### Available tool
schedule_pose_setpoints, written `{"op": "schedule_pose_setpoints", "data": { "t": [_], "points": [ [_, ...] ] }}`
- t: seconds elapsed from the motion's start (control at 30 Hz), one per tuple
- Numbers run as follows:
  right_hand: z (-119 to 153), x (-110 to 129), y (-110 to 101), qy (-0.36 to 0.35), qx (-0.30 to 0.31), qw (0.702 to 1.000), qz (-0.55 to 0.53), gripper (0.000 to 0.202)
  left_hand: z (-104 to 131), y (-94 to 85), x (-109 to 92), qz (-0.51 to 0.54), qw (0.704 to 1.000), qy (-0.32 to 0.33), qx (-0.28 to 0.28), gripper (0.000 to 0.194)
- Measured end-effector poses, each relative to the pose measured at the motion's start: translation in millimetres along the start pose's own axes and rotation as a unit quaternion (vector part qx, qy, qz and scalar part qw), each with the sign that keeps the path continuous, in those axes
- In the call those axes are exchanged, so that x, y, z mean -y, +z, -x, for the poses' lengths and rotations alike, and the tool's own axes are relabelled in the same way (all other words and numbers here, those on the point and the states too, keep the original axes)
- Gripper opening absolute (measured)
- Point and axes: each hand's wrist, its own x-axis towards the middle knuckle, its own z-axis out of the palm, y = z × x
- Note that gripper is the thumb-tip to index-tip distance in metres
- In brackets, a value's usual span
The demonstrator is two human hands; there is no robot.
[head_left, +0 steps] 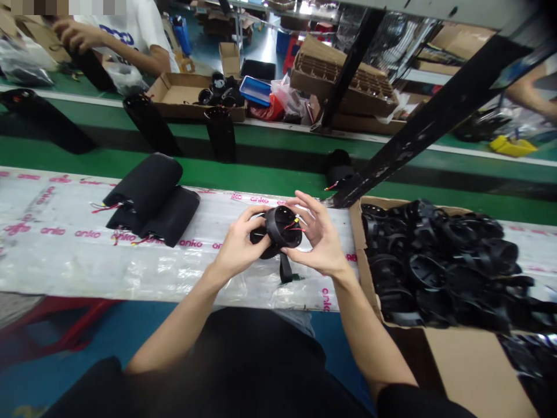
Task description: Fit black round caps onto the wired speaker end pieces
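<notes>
Shirt [261, 366], left fingers [249, 223] clamped on ring [274, 230], right fingers [314, 204] apart, carton [358, 232] alongside, post [400, 139] beyond

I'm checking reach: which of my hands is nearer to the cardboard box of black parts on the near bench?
Right. Your right hand is left of the cardboard box, not touching it; your left hand is farther left, on the opposite side of the held black part.

Your round part [273, 226] is black, with red wires [290, 227] and a yellow connector [296, 220], while your white bench covering [78, 261] carries repeated pink lettering [191, 244]. You have plain black cylinders [145, 186] with red and yellow leads [107, 206], a green belt [274, 171], a blue tray [253, 91], and a brown carton [360, 249] of black pieces [470, 281]. Your shirt [261, 360] is black.
</notes>
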Motion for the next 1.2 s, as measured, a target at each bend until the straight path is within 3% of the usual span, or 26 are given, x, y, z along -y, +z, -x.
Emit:
{"op": "schedule_pose_setpoints", "data": {
  "t": [0.07, 0.23, 0.33, 0.43, 0.57, 0.63, 0.77, 0.9, 1.0, 1.1, 1.2],
  "points": [
    [-1, -3, -2, 0.001, -0.006, 1.0, -0.002, 0.099, 1, 1.7, 2, 0.04, 0.999, -0.012, 0.001, 0.019],
    [4, -15, -4, 0.015, -0.035, 0.998, 0.048, 0.096, 3, 19.2, 2, 0.062, 0.996, -0.04, -0.055, 0.042],
    [10, -22, -7, 0.041, -0.03, 0.999, 0.015, 0.095, 4, 23.0, 1, 0.07, 0.995, -0.042, -0.064, 0.043],
    [14, -20, -8, 0.048, -0.025, 0.998, 0.019, 0.092, 6, 7.6, 4, 0.096, 0.995, -0.032, 0.003, 0.053],
    [15, -5, 4, 0.025, -0.048, 0.988, 0.145, 0.089, 10, -24.6, 19, 0.214, 0.964, -0.051, 0.152, 0.092],
    [16, -1, 15, 0.007, -0.07, 0.971, 0.227, 0.086, 12, -28.2, 25, 0.279, 0.943, -0.072, 0.164, 0.095],
    [24, -8, 31, -0.012, -0.097, 0.961, 0.259, 0.089, 14, 0.5, 22, 0.265, 0.956, -0.129, 0.006, 0.054],
    [32, -20, 37, 0.072, -0.122, 0.988, 0.069, 0.101, 17, 33.8, 13, 0.216, 0.96, -0.144, -0.107, 0.047],
    [33, -27, 47, 0.107, -0.201, 0.973, -0.04, 0.071, 20, 42.1, 11, 0.2, 0.955, -0.143, -0.166, 0.042],
    [33, -28, 63, 0.119, -0.291, 0.949, -0.031, 0.048, 26, 43.4, 7, 0.183, 0.95, -0.143, -0.211, 0.039],
    [35, -24, 76, 0.12, -0.322, 0.939, -0.006, 0.04, 32, 43.2, -1, 0.165, 0.951, -0.143, -0.217, 0.04]
  ]
}}
